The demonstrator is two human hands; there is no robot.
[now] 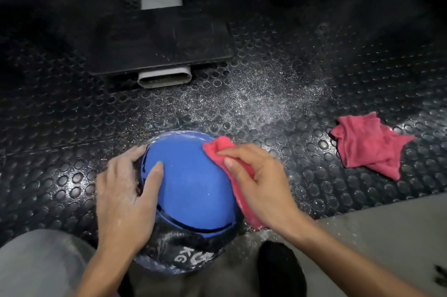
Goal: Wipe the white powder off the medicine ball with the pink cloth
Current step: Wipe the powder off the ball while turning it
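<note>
**Head view: wipe in hand on the ball's right flank**

Item 1, medicine ball [191, 183]: blue with a black band, sitting on the studded rubber mat [60, 127] just in front of the person's knees. I read the blue top as mostly clean; white film shows along the far rim and across the black band near the lettering.

Item 2, left hand [123, 195]: fingers spread and flat on the ball's left side, steadying it, gripping nothing.

Item 3, right hand [261, 180]: fingers bent over the pink cloth [219, 149], thumb and forefinger appearing to pinch its fold, pressing it on the ball's upper right side. The cloth lies between palm and ball and trails down the right flank.

Item 4, second pink rag [370, 146]: crumpled, well off to the right, untouched.

Item 5, spilled powder [266, 95]: scattered on the mat beyond the ball.

My judgement: mid-wipe. Next I would want the ball rolled so the dusty band faces the cloth
</note>
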